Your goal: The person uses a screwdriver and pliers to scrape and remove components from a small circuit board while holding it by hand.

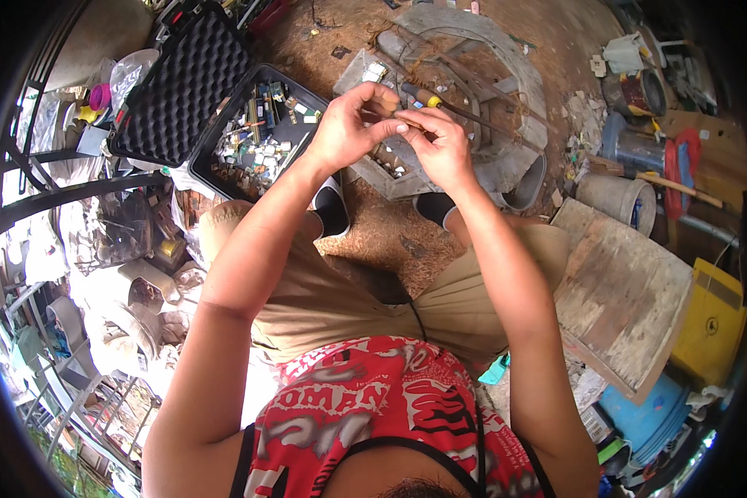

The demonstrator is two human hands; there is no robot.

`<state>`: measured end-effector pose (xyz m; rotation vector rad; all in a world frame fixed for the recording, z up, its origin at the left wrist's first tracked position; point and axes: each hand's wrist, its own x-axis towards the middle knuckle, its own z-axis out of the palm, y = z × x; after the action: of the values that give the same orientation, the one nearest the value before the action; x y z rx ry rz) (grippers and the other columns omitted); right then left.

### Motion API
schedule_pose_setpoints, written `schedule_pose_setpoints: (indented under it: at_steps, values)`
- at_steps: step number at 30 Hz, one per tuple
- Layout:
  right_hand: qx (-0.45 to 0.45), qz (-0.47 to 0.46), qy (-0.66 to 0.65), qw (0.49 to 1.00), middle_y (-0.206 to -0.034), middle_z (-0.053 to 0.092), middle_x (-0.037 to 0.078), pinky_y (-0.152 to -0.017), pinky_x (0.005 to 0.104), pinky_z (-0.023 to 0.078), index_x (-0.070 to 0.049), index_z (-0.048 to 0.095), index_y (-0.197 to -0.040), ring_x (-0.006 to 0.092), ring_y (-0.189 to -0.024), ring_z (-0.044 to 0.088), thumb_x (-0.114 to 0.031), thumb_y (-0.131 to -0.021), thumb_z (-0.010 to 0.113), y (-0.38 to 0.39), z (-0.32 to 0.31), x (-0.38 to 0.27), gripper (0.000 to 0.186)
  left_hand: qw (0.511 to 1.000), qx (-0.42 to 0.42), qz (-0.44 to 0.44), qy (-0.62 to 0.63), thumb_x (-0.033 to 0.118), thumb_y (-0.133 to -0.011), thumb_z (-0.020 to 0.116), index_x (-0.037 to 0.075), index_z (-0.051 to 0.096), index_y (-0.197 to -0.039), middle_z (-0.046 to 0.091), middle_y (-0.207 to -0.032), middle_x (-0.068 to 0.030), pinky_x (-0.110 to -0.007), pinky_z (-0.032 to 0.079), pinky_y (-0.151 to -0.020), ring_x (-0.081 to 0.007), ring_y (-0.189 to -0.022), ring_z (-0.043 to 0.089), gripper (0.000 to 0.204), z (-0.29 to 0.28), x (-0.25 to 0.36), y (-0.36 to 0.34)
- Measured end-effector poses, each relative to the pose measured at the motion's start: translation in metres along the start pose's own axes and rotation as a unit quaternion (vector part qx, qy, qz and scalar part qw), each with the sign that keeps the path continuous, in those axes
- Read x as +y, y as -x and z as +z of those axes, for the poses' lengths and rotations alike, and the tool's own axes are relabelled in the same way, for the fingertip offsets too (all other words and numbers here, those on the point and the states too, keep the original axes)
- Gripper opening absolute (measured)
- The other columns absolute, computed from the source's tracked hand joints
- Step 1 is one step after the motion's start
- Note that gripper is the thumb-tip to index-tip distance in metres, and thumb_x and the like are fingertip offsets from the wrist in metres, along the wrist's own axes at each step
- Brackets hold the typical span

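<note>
Above the grey ring-shaped frame [498, 50], my two hands meet in front of me. My left hand [353, 129] has its fingers curled and its thumb stretched toward my right. With thumb and fingers pressed together, my right hand [442, 149] touches the left one. Whatever small thing sits between the fingertips is mostly hidden. Just beyond the fingers lies a hand tool with a dark and yellow handle [423, 97]; a thin dark rod extends from it to the right. A small pale metallic piece [374, 72] rests on a grey slab [350, 76] behind my left hand.
To the left stands an open black case [199, 170], small metallic and electronic-looking parts in it, its foam-lined lid [178, 87] tilted back. At right are a worn wooden board [627, 282], a yellow panel [710, 319], a blue bucket [643, 415] and a tipped grey bucket [618, 199].
</note>
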<state>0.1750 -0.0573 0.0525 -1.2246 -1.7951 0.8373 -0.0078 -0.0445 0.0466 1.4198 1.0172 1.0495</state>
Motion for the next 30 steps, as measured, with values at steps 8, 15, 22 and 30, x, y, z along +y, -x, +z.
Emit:
schedule_pose_setpoints:
  at_steps: [8,15,22,30]
  values:
    - [0.023,-0.004,-0.068,0.997,-0.094,0.068,0.011,-0.073,0.0289,0.053,0.000,0.070,-0.101,0.0198,-0.084,0.067,0.001,-0.083,0.068,0.003,0.004,0.007,0.018,0.991,-0.006,0.107,-0.080,0.010,-0.076,0.081,0.006,0.071,-0.096,0.064,-0.111,-0.0087,-0.029,0.055,-0.080,-0.0178,-0.098,0.064,0.023,0.002,0.006,0.001]
    - [0.020,0.037,0.014,0.999,-0.103,0.062,0.012,-0.077,0.0322,0.053,-0.004,0.064,-0.114,0.0238,-0.090,0.065,-0.001,-0.077,0.072,0.002,-0.002,0.007,0.037,0.972,0.028,0.173,-0.156,0.011,-0.073,0.082,0.006,0.072,-0.089,0.067,-0.107,-0.0088,-0.035,0.053,-0.083,-0.0238,-0.097,0.065,0.019,0.003,0.002,-0.002]
    - [-0.009,0.100,0.269,0.958,-0.127,0.055,0.021,-0.093,0.0459,0.049,-0.013,0.054,-0.129,0.0400,-0.114,0.056,-0.018,-0.080,0.071,-0.023,-0.019,0.027,0.053,0.950,0.038,0.138,-0.278,0.012,-0.073,0.081,0.006,0.071,-0.089,0.068,-0.100,-0.0099,-0.035,0.052,-0.081,-0.0288,-0.093,0.066,0.019,0.000,-0.032,-0.004]
    - [-0.134,0.098,0.259,0.952,-0.092,0.070,0.016,-0.071,0.0344,0.052,-0.013,0.064,-0.123,0.0219,-0.076,0.067,-0.023,-0.083,0.072,-0.047,-0.042,0.011,0.042,0.966,0.031,0.056,-0.251,0.010,-0.075,0.078,0.006,0.070,-0.091,0.069,-0.096,-0.0101,-0.037,0.053,-0.081,-0.0305,-0.091,0.065,0.018,0.006,-0.051,-0.001]
